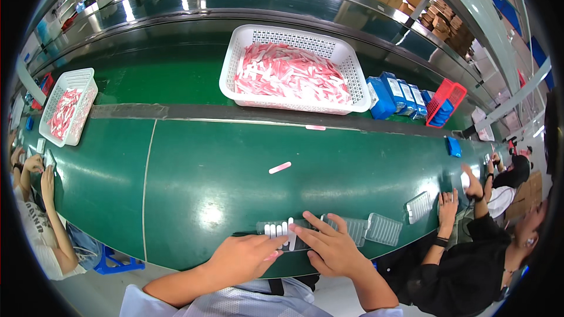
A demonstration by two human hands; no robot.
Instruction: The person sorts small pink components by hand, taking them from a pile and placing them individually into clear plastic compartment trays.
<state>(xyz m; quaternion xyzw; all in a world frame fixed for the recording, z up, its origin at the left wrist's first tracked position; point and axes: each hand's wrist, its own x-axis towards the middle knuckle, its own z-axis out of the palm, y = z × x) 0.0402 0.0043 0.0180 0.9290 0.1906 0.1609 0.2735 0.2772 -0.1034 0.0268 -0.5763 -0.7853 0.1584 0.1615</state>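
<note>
On the green table just in front of me lies a clear ribbed plastic tray (261, 226) with several white round-ended strips (274, 230) side by side in it. My left hand (247, 256) is closed at the tray's near edge; a bit of a pink strip (274, 255) shows under its fingers. With fingers spread, my right hand (335, 246) touches the rightmost white strip (292, 236), which stands slightly out of line with the others. More clear ribbed trays (384, 229) lie to the right, partly behind my right hand. The strips look like small nail files.
A white basket (235, 97) heaped with pink-and-white strips stands beyond the table. One loose strip (280, 168) lies mid-table. Blue packs (393, 95) and a red basket (445, 101) stand at the back right. Co-workers sit left and right; one's hand (447, 211) rests nearby.
</note>
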